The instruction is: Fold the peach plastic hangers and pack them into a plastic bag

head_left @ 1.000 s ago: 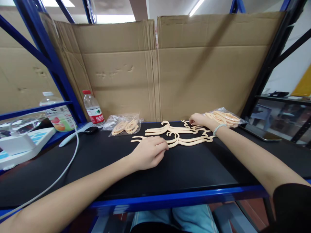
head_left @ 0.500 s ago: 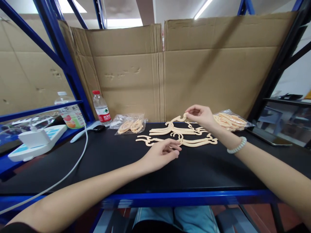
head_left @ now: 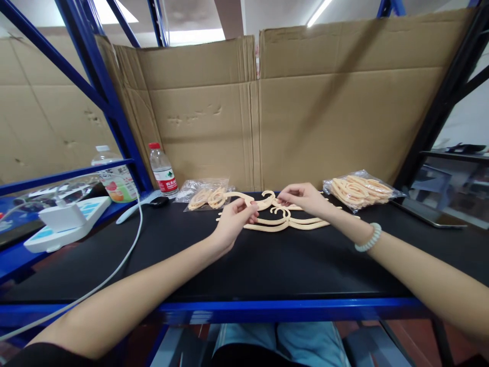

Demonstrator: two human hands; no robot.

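Note:
My left hand (head_left: pixel 236 220) is closed, its thumb and fingers pinching a beige hanger (head_left: pixel 239 195) above the table. My right hand (head_left: pixel 303 198) is also in a pinch at the hanger's other side, near its hook; its fingertips partly cover the spot. Several more beige hangers (head_left: pixel 267 228) lie in a row just in front of and below my hands, hooks pointing away from me. My hands hide parts of them.
Clear bags of beige hangers lie left (head_left: pixel 208 198) and right (head_left: pixel 359 189) on the black table (head_left: pixel 290 270). Behind stands a cardboard wall (head_left: pixel 198 122). A red-capped bottle (head_left: pixel 164 173), a brush (head_left: pixel 139 206) and a white power strip (head_left: pixel 69 224) with a cable are at the left.
My left hand has moved left and up and taken hold of a hanger. My right hand has come lower and toward me. The held hanger has shifted left.

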